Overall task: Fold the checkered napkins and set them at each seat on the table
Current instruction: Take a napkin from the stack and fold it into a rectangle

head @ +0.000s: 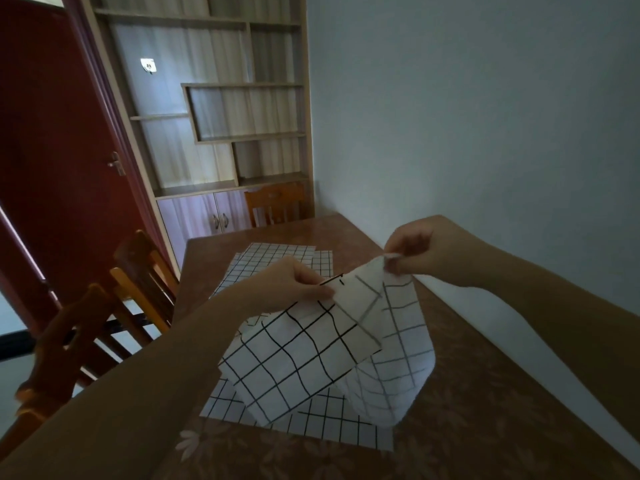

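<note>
Okay, both hands up over the brown floral-patterned desk (pixel 485 427), holding one checkered napkin (pixel 304 355) in the air above the near middle. Left hand (pixel 294 282) pinched closed on the napkin's upper left edge, thumb and fingers clamped on the sheet. Right hand (pixel 412 251) pinched closed on the opposite top corner, held slightly higher. Napkin bent over itself between them: the front panel hangs flat and slanted down-left, the right part curls under in a loose roll, its lower end close to the desk; contact there cannot be told. Directly under it a second napkin (pixel 346 424) lies flat on the desk, its near edge running toward the viewer's side. More flat napkins (pixel 277 258) lie farther back in a loose overlapping stack, well short of the far desk edge. Right desk edge runs along the pale wall (pixel 485 116). Bare desk surface shows to the right and near side of the napkins. Wooden chairs (pixel 145 282) sit along the left edge, another chair (pixel 273 202) at the far end. Shelf unit (pixel 207 109) and red door (pixel 52 150) behind.
</note>
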Demonstrator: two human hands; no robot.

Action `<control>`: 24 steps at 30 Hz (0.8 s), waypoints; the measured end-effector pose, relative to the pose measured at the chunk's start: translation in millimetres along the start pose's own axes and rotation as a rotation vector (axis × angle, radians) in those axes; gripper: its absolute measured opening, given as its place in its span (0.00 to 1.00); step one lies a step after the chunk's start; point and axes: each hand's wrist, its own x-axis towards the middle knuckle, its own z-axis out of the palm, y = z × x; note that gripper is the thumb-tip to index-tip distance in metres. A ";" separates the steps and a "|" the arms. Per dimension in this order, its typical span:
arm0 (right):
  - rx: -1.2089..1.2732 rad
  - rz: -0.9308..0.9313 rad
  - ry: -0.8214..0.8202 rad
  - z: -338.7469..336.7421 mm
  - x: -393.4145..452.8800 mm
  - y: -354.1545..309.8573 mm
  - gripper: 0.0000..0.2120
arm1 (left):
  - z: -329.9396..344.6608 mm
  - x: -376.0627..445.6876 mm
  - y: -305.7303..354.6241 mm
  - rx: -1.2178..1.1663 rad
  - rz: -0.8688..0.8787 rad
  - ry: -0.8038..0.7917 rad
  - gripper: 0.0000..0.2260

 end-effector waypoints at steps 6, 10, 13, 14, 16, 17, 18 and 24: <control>0.164 -0.081 0.219 -2.6 3.3 8.0 0.18 | -7.0 -12.2 2.9 -0.062 -0.037 -0.004 0.10; 0.223 -0.081 0.243 -1.2 2.8 2.9 0.13 | -5.0 -14.2 14.3 -0.067 -0.025 0.010 0.09; 0.253 -0.115 0.263 0.5 5.5 -7.8 0.09 | 4.5 -11.8 31.4 -0.015 0.001 -0.013 0.06; 0.241 -0.104 0.230 0.9 4.8 -13.8 0.10 | 7.4 -10.6 36.5 -0.019 0.020 -0.010 0.05; 0.112 0.029 0.067 0.1 0.4 -9.5 0.12 | 9.2 -8.9 39.1 -0.083 0.068 0.054 0.05; 0.022 0.125 -0.047 1.0 -3.8 -3.0 0.09 | 7.4 -9.8 37.8 -0.132 0.078 0.097 0.06; -0.068 0.213 -0.139 3.2 -9.2 5.6 0.07 | 4.3 -11.5 34.9 -0.170 0.076 0.128 0.06; -0.134 0.208 -0.049 12.4 -8.5 13.5 0.05 | 3.7 -13.6 23.8 -0.196 -0.014 0.113 0.08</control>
